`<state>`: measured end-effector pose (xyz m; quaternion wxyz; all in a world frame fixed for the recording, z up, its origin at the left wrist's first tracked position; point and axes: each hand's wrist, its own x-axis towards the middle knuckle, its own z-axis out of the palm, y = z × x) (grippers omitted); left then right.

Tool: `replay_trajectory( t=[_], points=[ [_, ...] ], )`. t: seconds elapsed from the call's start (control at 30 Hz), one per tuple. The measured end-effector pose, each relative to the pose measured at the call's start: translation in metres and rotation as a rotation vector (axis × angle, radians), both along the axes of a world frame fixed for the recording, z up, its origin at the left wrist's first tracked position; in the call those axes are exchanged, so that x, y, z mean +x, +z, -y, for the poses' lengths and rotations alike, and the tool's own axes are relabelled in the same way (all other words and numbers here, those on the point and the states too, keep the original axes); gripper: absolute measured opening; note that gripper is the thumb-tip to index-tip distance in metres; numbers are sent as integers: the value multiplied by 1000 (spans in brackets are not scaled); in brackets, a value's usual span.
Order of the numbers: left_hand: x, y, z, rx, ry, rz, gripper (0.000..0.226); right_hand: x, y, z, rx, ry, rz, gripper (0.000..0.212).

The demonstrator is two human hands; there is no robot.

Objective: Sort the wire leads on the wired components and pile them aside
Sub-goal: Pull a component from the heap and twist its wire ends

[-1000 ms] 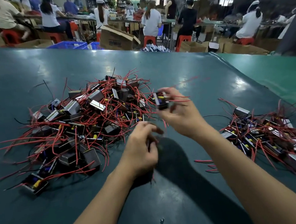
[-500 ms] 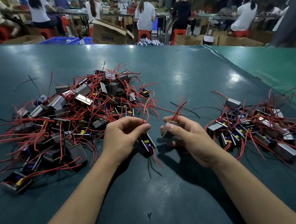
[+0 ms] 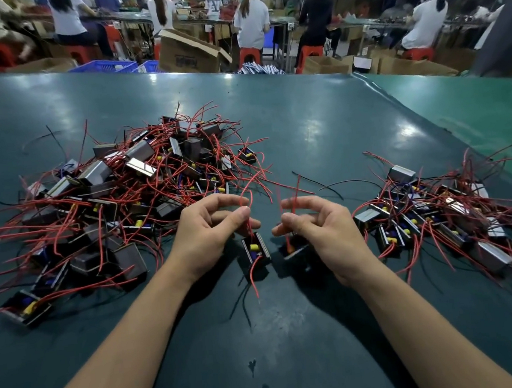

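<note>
Between the two heaps, near the middle of the dark green tabletop (image 3: 319, 119), each hand works one small black box-shaped wired component. The left hand (image 3: 203, 230) pinches a thin red wire lead (image 3: 246, 194) between thumb and forefinger, and its component with a yellow part (image 3: 255, 251) sits just below the fingers at about 5 o'clock, long axis running 12 to 6, a second red lead trailing toward 6. The right hand (image 3: 317, 228) pinches another upright red lead (image 3: 293, 204); its component (image 3: 296, 249), partly hidden, lies under the fingers at 7 o'clock. A large tangled unsorted heap (image 3: 117, 194) lies at 10 o'clock, the smaller sorted pile (image 3: 438, 217) at 3 o'clock, so the right hand is nearer it. Print on a brown cardboard box (image 3: 186, 56) at 12 o'clock is too blurred to read.
</note>
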<state>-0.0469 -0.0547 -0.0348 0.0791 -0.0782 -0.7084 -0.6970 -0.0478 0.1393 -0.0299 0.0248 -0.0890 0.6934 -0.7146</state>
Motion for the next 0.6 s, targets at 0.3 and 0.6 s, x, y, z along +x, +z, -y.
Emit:
replay_trajectory(
  t=[0.3, 0.6],
  points=[
    [11, 2, 5, -664, -53, -563, 47, -4, 0, -7, 1, -148, -62, 8],
    [12, 4, 3, -865, -92, -609, 16, -9, 0, -14, -44, -215, -27, 12]
  ],
)
